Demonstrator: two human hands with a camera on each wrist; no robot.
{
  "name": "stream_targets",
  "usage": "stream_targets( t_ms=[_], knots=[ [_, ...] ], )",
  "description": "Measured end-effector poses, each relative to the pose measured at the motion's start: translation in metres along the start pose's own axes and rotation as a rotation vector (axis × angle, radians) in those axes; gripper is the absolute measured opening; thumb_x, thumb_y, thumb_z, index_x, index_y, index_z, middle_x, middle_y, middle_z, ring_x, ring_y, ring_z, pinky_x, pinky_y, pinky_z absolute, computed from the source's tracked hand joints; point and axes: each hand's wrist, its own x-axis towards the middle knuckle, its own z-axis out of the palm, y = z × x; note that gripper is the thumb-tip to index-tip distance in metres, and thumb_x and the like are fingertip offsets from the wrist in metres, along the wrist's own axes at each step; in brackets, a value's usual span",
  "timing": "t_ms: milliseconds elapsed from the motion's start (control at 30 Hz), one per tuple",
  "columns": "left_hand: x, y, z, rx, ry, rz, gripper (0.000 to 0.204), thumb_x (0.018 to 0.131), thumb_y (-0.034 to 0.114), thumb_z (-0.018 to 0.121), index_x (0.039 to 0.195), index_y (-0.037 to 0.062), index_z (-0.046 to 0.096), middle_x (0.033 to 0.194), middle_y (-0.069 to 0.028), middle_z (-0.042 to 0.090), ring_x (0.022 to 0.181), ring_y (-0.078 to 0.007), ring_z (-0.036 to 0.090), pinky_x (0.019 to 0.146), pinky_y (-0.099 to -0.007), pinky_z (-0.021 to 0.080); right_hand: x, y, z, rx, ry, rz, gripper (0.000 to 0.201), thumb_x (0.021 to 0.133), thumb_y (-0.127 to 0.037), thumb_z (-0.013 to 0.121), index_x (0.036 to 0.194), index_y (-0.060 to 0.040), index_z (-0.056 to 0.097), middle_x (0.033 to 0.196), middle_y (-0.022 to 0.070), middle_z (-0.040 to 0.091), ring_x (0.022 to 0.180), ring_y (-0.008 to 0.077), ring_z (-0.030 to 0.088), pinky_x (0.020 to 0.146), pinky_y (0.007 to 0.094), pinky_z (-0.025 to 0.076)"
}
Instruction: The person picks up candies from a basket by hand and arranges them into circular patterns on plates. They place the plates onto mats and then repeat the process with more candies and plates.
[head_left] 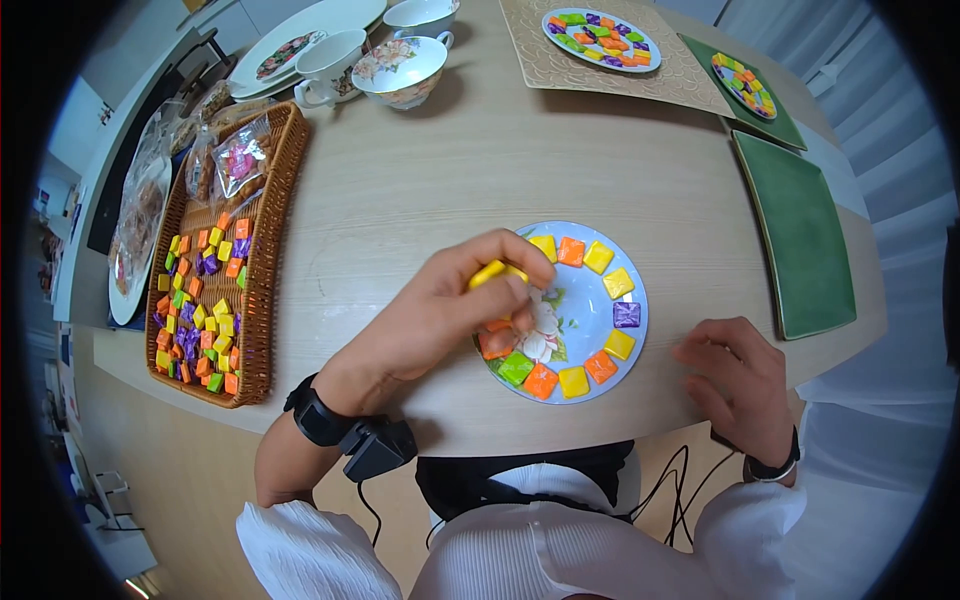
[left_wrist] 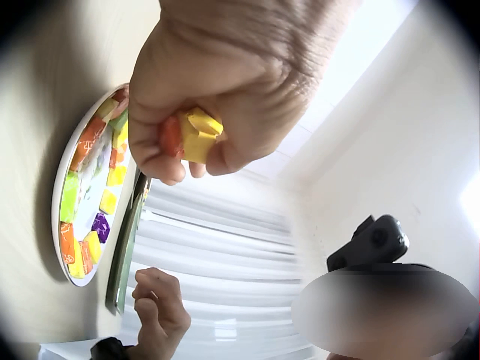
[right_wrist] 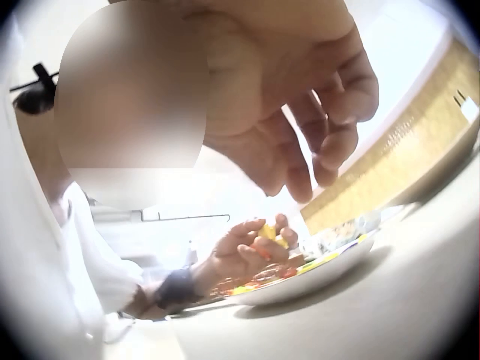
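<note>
Two colours of wrapped sweet, one yellow (left_wrist: 199,142) and one orange (left_wrist: 171,137), are pinched between thumb and curled fingers of the left grip (head_left: 435,300); whether the yellow is one piece or two is hard to tell. Just below this grip lies the plate (head_left: 588,300), with ring sweets (head_left: 619,283) set along its rim; the head view loses the ring's left stretch behind the hand. The step in hand looks like filling out that ring. The next move probably calls for lowering to a free spot on the rim and loosening enough to release one sweet without dropping the other. Right of the plate, the right grip (head_left: 738,385) hangs with fingers loosely bent, holding nothing. Farther off, left of the left grip, a wicker basket (head_left: 264,310) holds loose sweets (head_left: 200,320); a green tray (head_left: 800,235) lies ahead of the right grip. Across the bench (head_left: 390,190), beyond both, stand flowered cups (head_left: 405,72).
</note>
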Motion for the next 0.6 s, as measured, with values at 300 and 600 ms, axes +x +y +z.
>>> stream_targets(
  t_ms=[300,600],
  knots=[
    [0.024,-0.009,0.028,1.082,-0.210,0.279,0.036,0.076,-0.002,0.059,0.111,0.0059,0.054,0.107,-0.0105,0.050,0.098,-0.0243,0.056,0.082,-0.0346,0.048,-0.027,0.013,0.017,0.277,0.086,0.195,0.034,0.062,0.007,0.070,0.094,-0.0037,0.068,0.097,0.0107,0.060,0.079,0.0249,0.062,0.065,0.0327,0.050],
    [0.032,-0.015,0.048,1.600,-0.178,0.388,0.042,0.073,0.001,0.066,0.113,0.0020,0.053,0.111,-0.0143,0.048,0.100,-0.0311,0.055,0.081,-0.0372,0.053,-0.033,0.024,0.048,0.357,0.222,0.329,0.025,0.071,0.009,0.066,0.093,-0.0020,0.067,0.096,0.0096,0.061,0.067,0.0162,0.058,0.056,0.0262,0.047]
  ],
)
